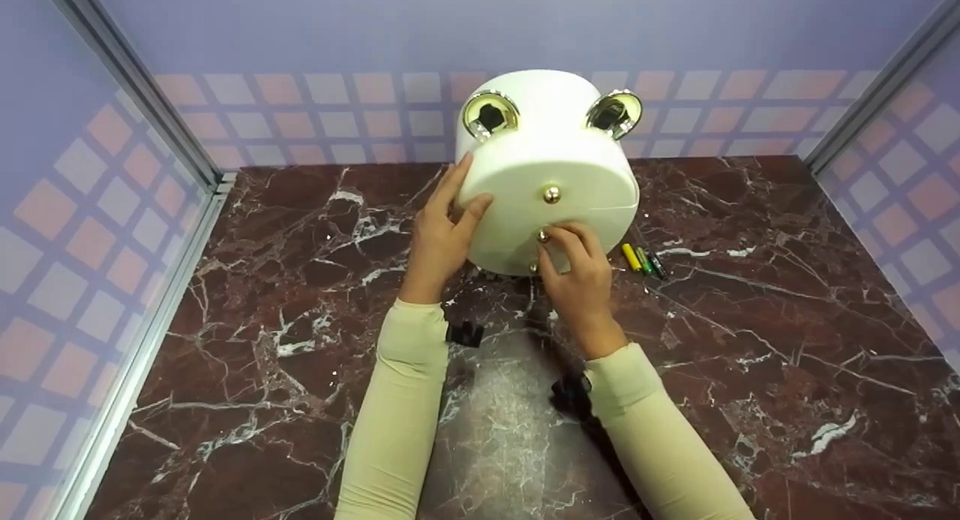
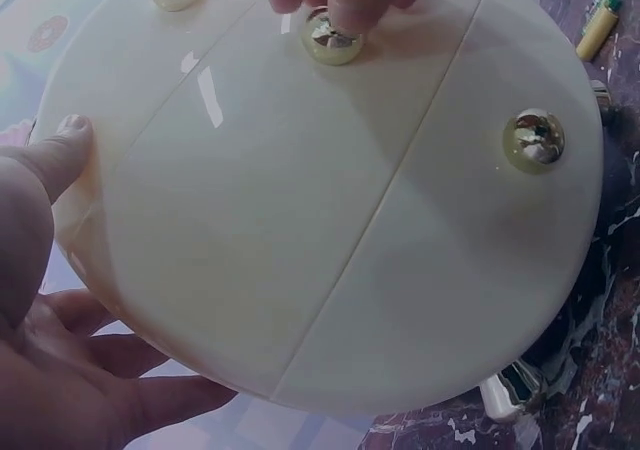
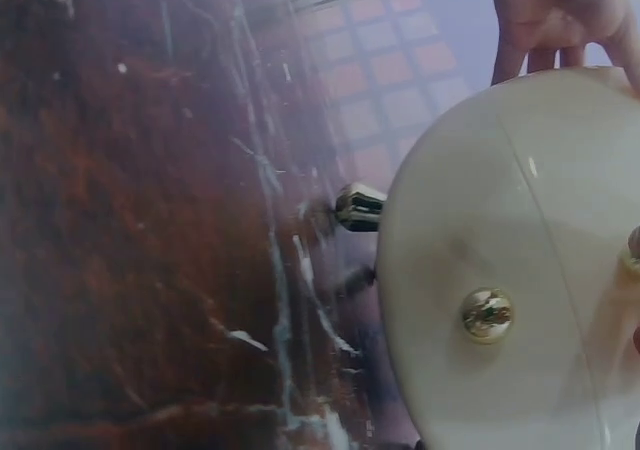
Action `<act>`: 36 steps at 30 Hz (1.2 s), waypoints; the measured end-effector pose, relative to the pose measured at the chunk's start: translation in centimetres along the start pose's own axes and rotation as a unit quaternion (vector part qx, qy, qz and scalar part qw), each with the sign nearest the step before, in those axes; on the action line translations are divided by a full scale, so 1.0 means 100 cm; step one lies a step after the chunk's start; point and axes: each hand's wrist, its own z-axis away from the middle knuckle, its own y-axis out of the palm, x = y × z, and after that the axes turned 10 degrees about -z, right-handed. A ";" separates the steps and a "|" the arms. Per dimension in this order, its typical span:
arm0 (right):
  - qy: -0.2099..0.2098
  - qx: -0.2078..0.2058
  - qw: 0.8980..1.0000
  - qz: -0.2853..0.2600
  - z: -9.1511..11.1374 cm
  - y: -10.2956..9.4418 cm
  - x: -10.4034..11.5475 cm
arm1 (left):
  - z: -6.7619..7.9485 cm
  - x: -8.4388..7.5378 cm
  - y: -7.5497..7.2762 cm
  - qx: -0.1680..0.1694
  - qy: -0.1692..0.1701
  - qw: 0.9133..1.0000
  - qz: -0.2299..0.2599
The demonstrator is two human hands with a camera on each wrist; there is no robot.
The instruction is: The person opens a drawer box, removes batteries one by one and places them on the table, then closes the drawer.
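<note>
A round white drawer box [image 1: 585, 178] with gold ball knobs stands near the back wall, two gold ring ears on it. My left hand [image 1: 439, 238] holds its left side, thumb [image 2: 68, 150] on the front rim and fingers behind the edge. With the fingertips of my right hand [image 1: 585, 280] I pinch the middle knob [image 2: 333, 42]. The upper knob [image 1: 552, 194] and lower knob [image 2: 535, 140] are untouched. Thin seams cross the front, and the drawers look closed. A shiny metal leg [image 3: 360, 208] shows under the box.
Right of the box lie several small cylinders, among them a yellow one [image 1: 631, 257]. The dark red marbled tabletop [image 1: 750, 340] runs beneath everything. Behind stands a lilac wall with a tile pattern [image 1: 330, 88]; side panels rise left and right. Black straps [image 1: 465, 334] sit at the wrists.
</note>
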 end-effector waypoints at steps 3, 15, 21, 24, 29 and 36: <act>0.000 -0.002 1.000 0.005 0.001 0.002 -0.002 | 0.000 -0.001 0.001 -0.001 -0.004 1.000 -0.001; -0.014 -0.007 1.000 0.010 0.000 0.010 -0.001 | 0.001 -0.001 0.003 -0.008 -0.001 1.000 0.007; -0.041 -0.008 0.999 0.030 0.001 0.013 -0.001 | 0.002 -0.002 0.002 -0.013 -0.004 1.000 0.005; -0.061 -0.007 0.997 0.046 0.002 0.013 -0.002 | 0.002 -0.003 0.002 -0.009 -0.007 1.000 0.010; -0.083 -0.008 0.995 0.057 0.001 0.012 -0.002 | 0.003 -0.005 0.001 -0.002 -0.012 1.000 0.021; -0.085 -0.007 0.995 0.056 0.000 0.013 -0.004 | 0.002 -0.004 -0.001 0.004 -0.027 0.999 0.018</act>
